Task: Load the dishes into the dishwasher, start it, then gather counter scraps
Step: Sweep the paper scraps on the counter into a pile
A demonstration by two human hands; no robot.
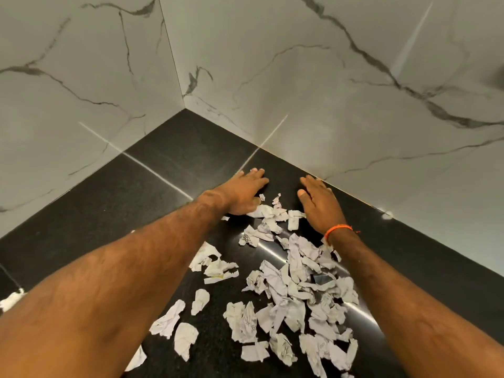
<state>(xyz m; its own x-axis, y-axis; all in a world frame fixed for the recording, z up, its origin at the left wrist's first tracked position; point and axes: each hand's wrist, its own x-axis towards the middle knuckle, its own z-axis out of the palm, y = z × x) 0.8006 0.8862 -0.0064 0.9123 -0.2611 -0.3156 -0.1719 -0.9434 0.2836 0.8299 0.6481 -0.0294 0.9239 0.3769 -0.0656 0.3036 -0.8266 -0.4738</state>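
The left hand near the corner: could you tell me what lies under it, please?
The left hand lies flat on the black counter, its palm edge covering part of a crumpled paper scrap. Whether more scraps sit beneath the palm is hidden.

Nothing legible on the black countertop (169,170). Several of the torn paper scraps (286,290) carry handwriting or print — dark ink scribbles on one crumpled piece (249,238) near the middle, fainter pen strokes on a scrap at the near edge (283,347) — but every mark is too small, creased and blurred to make out a single word or number.
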